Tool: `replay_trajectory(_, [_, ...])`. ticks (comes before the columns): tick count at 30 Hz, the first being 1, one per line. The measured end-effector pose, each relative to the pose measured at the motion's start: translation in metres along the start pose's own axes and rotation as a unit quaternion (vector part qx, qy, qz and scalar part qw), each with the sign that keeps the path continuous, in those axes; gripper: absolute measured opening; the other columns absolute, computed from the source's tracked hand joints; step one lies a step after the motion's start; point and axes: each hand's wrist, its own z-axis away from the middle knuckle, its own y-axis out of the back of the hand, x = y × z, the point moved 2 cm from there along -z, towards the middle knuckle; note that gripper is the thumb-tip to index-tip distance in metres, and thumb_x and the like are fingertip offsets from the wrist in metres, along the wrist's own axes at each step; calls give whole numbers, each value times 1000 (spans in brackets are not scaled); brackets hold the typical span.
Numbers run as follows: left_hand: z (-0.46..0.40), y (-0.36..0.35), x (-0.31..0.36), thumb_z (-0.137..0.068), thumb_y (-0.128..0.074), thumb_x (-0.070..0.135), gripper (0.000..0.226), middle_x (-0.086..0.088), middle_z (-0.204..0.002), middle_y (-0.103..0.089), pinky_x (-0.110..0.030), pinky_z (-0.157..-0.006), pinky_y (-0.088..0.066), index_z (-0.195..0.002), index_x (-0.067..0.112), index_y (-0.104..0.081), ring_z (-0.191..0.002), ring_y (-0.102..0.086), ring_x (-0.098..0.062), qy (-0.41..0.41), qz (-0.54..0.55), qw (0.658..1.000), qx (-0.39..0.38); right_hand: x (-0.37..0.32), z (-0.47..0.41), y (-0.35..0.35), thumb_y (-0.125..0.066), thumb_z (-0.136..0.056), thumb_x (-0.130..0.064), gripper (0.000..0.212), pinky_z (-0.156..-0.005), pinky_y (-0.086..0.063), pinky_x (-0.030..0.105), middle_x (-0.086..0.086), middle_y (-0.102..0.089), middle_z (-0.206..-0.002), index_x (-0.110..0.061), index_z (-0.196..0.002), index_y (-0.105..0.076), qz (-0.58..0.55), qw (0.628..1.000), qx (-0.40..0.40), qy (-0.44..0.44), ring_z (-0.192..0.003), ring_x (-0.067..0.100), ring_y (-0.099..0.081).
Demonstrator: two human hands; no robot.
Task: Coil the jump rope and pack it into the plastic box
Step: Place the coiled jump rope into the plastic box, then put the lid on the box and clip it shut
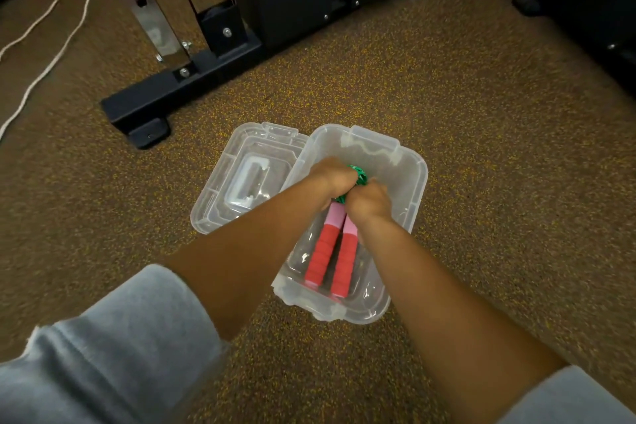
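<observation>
Far left: white cord [51,31] trails across the speckled floor [481,148]. Upper left/centre: black machine frame [192,79]. Centre-left: clear lid [241,179] lies flat, touching the plastic box [411,182] on its left side. Left hand [332,177] and right hand [370,200] are both closed around the green coiled jump rope [358,174], inside the box. Red handles [330,251] lie side by side in the box's lower half. Grey sleeves [113,348] at frame bottom.
</observation>
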Motion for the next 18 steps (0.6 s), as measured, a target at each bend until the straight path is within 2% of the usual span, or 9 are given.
replay_trajectory(2, [9,5,1,-92,-52,4,14,-14,-85,-64,-32,-61,-45,-83,5,-63,-84,-61,-31,-15,21,1000,-1,-4,9,2,-46,-102,-11,45,-93,-49,39,19,-65,-132,-5,-146,-49,-29,998,43,27,-125,39,-60])
replay_trajectory(4, [28,12,2,-90,-51,5,16,-15,-91,-69,-32,-65,-49,-91,0,-66,-90,-66,-34,-39,21,999,8,-4,23,3,-45,-100,-10,48,-100,-49,41,18,-69,-128,-9,-148,-51,-56,991,92,74,-125,38,-61])
replay_trajectory(7, [68,36,0,-94,-52,16,19,-10,-96,-72,-28,-64,-48,-101,6,-66,-85,-66,-26,-130,-61,986,80,-6,43,5,-49,-98,-8,41,-106,-49,44,13,-73,-127,-11,-136,-64,-79,972,147,163,-122,33,-65])
replay_trajectory(9, [96,58,-13,-90,-57,23,30,2,-111,-75,-28,-80,-56,-116,17,-70,-89,-71,-17,-180,6,972,150,-14,52,6,-52,-96,-7,35,-104,-51,43,8,-76,-122,-12,-124,-72,-89,959,164,215,-115,28,-69])
replay_trajectory(10, [105,70,-23,-87,-59,27,32,9,-109,-74,-35,-86,-59,-116,22,-70,-92,-72,-14,-183,67,961,194,-20,55,5,-52,-95,-6,32,-102,-52,42,6,-77,-117,-13,-118,-74,-92,953,161,238,-111,26,-71])
replay_trajectory(12, [110,89,-53,-88,-62,29,22,14,-99,-68,-47,-82,-61,-110,25,-66,-87,-72,-9,-128,150,944,265,-32,61,-2,-53,-95,-6,29,-100,-53,39,4,-78,-112,-14,-113,-75,-83,947,134,279,-105,21,-71])
replay_trajectory(14, [106,96,-88,-95,-62,20,20,5,-103,-66,-49,-83,-61,-115,21,-59,-75,-69,-6,-12,217,934,283,-42,69,-14,-54,-96,-7,27,-97,-53,34,4,-77,-110,-14,-111,-76,-42,939,105,325,-101,19,-70])
replay_trajectory(16, [96,95,-121,-95,-64,17,30,-8,-120,-63,-45,-86,-60,-122,16,-53,-84,-66,-15,71,213,929,294,-50,76,-27,-57,-94,-8,26,-92,-51,29,6,-77,-107,-13,-110,-76,-2,924,88,373,-97,20,-70])
replay_trajectory(18, [83,89,-144,-92,-70,24,44,-14,-132,-54,-44,-89,-57,-129,15,-47,-102,-63,-28,116,197,925,304,-59,78,-37,-56,-93,-8,26,-92,-52,31,8,-77,-108,-11,-109,-77,33,904,75,420,-99,23,-70])
